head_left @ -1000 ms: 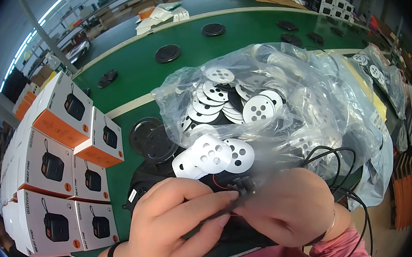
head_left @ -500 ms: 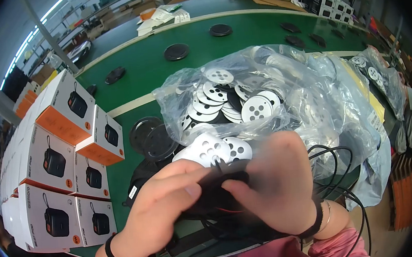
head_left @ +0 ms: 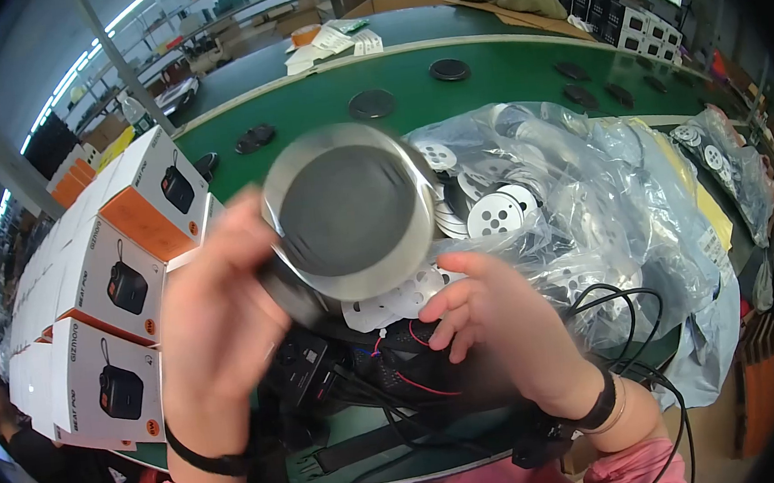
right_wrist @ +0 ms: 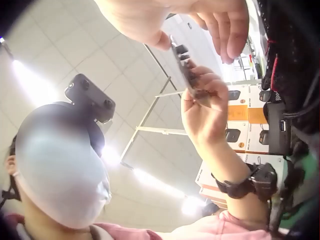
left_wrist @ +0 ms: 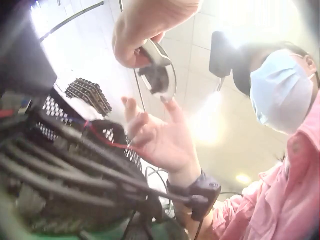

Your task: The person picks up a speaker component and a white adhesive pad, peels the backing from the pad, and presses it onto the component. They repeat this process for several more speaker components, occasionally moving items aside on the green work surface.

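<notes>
Raised over the table, a round black disc (head_left: 347, 210) with a shiny pale rim tilts toward the head camera. My left hand (head_left: 211, 305) grips it by its left edge, blurred in the head view; curled fingers (right_wrist: 212, 85) on that edge show in the right wrist view. My right hand (head_left: 497, 324) is beside the disc's lower right edge, fingers spread and relaxed, with a fingertip right at the rim. Below the hands lies a black mesh piece (head_left: 418, 369) with a red wire. White round plates with holes (head_left: 393, 301) lie behind it, partly hidden by the disc.
White and orange boxes (head_left: 116, 277) are stacked at the left. A clear plastic bag (head_left: 577, 186) of white plates fills the right side. Black cables (head_left: 627, 311) loop near the right wrist. Several black discs (head_left: 372, 104) lie on the green surface behind.
The hands were together low over the black mesh piece. The left hand has since lifted the black disc up and left, turning its face to the camera; the right hand has drawn back and spread its fingers.
</notes>
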A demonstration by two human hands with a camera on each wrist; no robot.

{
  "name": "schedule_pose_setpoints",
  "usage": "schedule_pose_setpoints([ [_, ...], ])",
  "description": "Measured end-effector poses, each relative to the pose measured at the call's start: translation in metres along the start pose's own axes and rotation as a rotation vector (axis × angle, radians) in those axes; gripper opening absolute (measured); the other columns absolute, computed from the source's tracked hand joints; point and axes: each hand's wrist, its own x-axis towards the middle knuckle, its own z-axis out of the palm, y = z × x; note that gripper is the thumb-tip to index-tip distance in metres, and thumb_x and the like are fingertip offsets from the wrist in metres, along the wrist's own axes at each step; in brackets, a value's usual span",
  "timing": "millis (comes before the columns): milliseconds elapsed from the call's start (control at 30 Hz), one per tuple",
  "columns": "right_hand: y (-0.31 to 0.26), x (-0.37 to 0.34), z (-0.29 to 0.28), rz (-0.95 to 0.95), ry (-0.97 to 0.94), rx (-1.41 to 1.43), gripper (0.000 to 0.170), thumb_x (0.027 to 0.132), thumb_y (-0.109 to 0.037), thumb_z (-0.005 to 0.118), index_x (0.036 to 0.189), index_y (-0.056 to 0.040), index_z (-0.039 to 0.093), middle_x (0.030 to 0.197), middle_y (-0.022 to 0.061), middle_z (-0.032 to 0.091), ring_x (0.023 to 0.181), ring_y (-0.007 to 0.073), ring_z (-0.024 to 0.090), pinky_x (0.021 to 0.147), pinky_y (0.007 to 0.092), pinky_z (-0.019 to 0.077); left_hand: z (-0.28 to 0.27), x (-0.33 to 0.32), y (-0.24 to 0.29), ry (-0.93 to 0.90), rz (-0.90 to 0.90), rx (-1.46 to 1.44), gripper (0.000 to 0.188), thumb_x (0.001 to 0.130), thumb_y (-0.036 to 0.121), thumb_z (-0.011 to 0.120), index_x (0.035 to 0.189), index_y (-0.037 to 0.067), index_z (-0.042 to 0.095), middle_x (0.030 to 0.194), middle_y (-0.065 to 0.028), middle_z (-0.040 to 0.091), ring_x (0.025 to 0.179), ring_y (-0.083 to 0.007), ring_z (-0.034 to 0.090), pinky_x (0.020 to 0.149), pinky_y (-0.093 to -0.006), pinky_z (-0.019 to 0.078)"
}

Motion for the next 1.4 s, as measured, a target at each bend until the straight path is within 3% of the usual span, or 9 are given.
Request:
schedule_pose_setpoints([
  [200,0.013,-0.004,0.002,-0.063,0.003,-0.081,0.036,0.086,-0.011,0.046,0.119,-0.0018,0.036,0.09,0.0053,0.055,0.079,0.0079,0.051,0.066,0.0215,0.0402,-0.035,0.087,0.067,0.337,0.35,0.052,0.028,0.083,0.005,0.05,0.106,-0.006,0.04,0.104,-0.0169,0.048,0.097,-0.024,0.05,0.089,-0.0329,0.0402],
  [367,0.023,-0.005,0.002,-0.288,0.031,-0.282,0.035,0.083,0.001,0.048,0.117,-0.0003,0.038,0.086,0.0042,0.055,0.07,0.0051,0.049,0.062,0.017,0.0383,-0.123,0.18,0.045,0.547,-0.049,0.249,0.016,0.08,0.005,0.05,0.093,-0.003,0.043,0.092,-0.0156,0.048,0.08,-0.0238,0.055,0.073,-0.0362,0.0517],
  [567,0.018,-0.007,-0.003,-0.341,0.034,-0.279,0.036,0.082,0.001,0.048,0.117,-0.0006,0.039,0.083,0.0025,0.055,0.06,0.0024,0.045,0.052,0.0149,0.0344,-0.2,0.213,-0.016,0.932,-0.502,0.598,0.012,0.083,0.01,0.046,0.092,0.002,0.048,0.089,-0.009,0.052,0.081,-0.0211,0.053,0.076,-0.0445,0.0442],
  [767,0.015,-0.008,-0.002,-0.361,0.04,-0.329,0.037,0.081,0.001,0.05,0.117,-0.0013,0.04,0.082,0.0009,0.054,0.06,0.0023,0.044,0.051,0.0153,0.032,-0.21,0.22,-0.055,0.759,-0.129,0.346,0.022,0.077,0.008,0.051,0.095,-0.003,0.051,0.091,-0.0129,0.054,0.085,-0.0278,0.054,0.074,-0.0409,0.0425],
  [900,0.013,-0.011,0.003,-0.34,0.036,-0.406,0.036,0.08,0.0,0.052,0.115,-0.0018,0.042,0.079,-0.0004,0.055,0.061,0.0034,0.046,0.05,0.0168,0.0322,-0.147,0.197,-0.036,0.74,-0.214,0.991,0.037,0.067,0.01,0.055,0.099,-0.009,0.053,0.098,-0.017,0.055,0.09,-0.0276,0.053,0.074,-0.0359,0.0413],
  [967,0.017,-0.012,0.005,-0.344,0.07,-0.425,0.034,0.079,0.0,0.054,0.113,-0.002,0.045,0.076,-0.0006,0.055,0.061,0.0045,0.048,0.049,0.0185,0.0329,-0.141,0.198,-0.031,0.532,-0.097,1.15,0.054,0.072,0.014,0.055,0.121,-0.005,0.04,0.119,-0.0184,0.046,0.111,-0.0293,0.044,0.093,-0.0343,0.0328],
  [1033,0.016,-0.012,0.004,-0.354,0.069,-0.454,0.034,0.079,-0.001,0.054,0.112,-0.002,0.045,0.075,-0.0004,0.055,0.061,0.0051,0.049,0.049,0.0188,0.0334,-0.113,0.185,-0.023,0.432,0.0,1.097,0.053,0.073,0.016,0.054,0.122,-0.002,0.042,0.112,-0.0155,0.051,0.105,-0.0235,0.047,0.086,-0.029,0.036],
  [1233,0.034,-0.006,0.003,-0.42,0.055,-0.434,0.029,0.078,0.0,0.054,0.107,-0.0025,0.049,0.073,0.0018,0.055,0.058,0.0095,0.051,0.049,0.022,0.0372,-0.001,0.128,-0.01,0.124,0.062,1.213,0.037,0.078,0.019,0.053,0.114,0.008,0.053,0.097,-0.0043,0.055,0.088,-0.014,0.049,0.073,-0.0248,0.0388],
  [1400,0.02,-0.01,0.007,-0.368,0.048,-0.575,0.02,0.079,-0.002,0.052,0.098,-0.0027,0.053,0.068,0.0039,0.054,0.055,0.0131,0.052,0.05,0.0249,0.0397,0.037,0.117,-0.038,-0.547,0.306,1.526,0.023,0.076,0.015,0.055,0.094,0.003,0.061,0.088,-0.013,0.06,0.078,-0.0225,0.057,0.072,-0.0299,0.044],
])
